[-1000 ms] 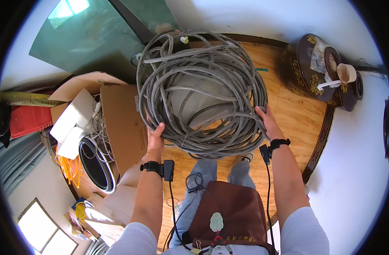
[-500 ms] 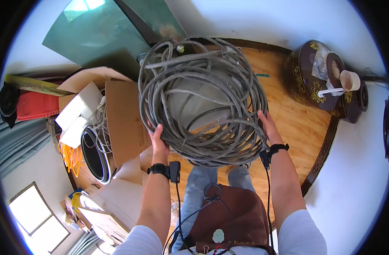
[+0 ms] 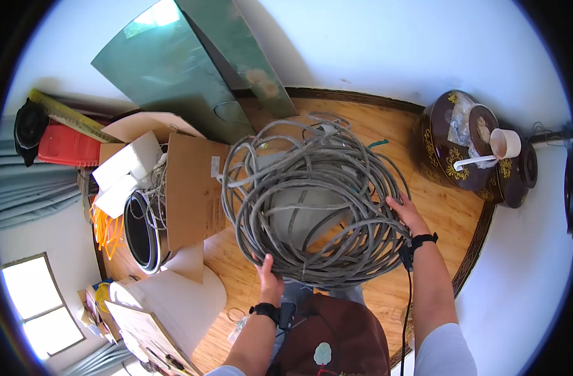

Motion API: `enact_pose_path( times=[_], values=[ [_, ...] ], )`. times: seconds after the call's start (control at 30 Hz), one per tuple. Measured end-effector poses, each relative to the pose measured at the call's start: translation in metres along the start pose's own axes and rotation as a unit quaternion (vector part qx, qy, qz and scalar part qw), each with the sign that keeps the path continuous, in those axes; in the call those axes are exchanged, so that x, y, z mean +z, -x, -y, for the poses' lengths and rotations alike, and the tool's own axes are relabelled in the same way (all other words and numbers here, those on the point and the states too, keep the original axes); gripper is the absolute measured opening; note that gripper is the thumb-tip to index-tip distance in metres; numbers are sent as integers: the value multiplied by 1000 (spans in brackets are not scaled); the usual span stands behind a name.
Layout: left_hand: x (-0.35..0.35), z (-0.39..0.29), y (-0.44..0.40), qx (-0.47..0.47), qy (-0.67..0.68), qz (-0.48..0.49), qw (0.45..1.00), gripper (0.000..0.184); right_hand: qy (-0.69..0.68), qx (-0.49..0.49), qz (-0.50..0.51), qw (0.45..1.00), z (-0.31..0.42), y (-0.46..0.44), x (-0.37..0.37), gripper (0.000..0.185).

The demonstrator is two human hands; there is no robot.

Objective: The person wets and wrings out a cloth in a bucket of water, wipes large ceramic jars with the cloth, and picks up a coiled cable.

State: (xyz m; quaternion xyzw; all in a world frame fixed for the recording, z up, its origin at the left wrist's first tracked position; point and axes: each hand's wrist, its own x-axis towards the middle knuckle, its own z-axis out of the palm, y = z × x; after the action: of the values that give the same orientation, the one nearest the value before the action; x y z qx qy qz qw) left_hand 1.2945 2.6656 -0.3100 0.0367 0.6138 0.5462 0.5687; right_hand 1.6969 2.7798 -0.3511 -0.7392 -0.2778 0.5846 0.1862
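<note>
A large loose coil of grey cable hangs in front of me, with many tangled loops and an uneven outline. My left hand grips its lower left edge, thumb on top and the other fingers hidden beneath. On the right edge, my right hand is closed around several strands. Each of my wrists wears a black strap with a small device. Through the coil's middle a grey, flat-looking surface shows; what it belongs to I cannot tell.
Left stands an open cardboard box beside a black-rimmed bin and a red plastic container. Greenish glass panels lean on the back wall. Dark gold-patterned jars, one carrying a white ladle, stand right on the wooden floor.
The cable coil and both my hands have shifted lower and to the right in view. More of the glass panels and the floor behind the coil shows now.
</note>
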Motion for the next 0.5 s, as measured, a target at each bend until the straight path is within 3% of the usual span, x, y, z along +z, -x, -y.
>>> enact_pose_path(
  times=[0.1, 0.23, 0.3, 0.43, 0.5],
  values=[
    [-1, 14, 29, -29, 24, -12, 999, 69, 73, -17, 12, 997, -1, -11, -13, 105],
    [4, 15, 44, -88, 59, -21, 994, 73, 90, 45, 49, 994, 28, -2, -6, 95],
    [0, 17, 38, -89, 25, 6, 996, 68, -50, 18, 10, 999, 18, 0, 1, 99],
    [-13, 14, 32, -116, -11, 56, 992, 69, 36, 4, -27, 999, 10, 0, 0, 90],
    [-17, 5, 31, -194, -7, 68, 979, 74, 179, -44, -137, 973, -1, -2, -5, 80]
  ],
)
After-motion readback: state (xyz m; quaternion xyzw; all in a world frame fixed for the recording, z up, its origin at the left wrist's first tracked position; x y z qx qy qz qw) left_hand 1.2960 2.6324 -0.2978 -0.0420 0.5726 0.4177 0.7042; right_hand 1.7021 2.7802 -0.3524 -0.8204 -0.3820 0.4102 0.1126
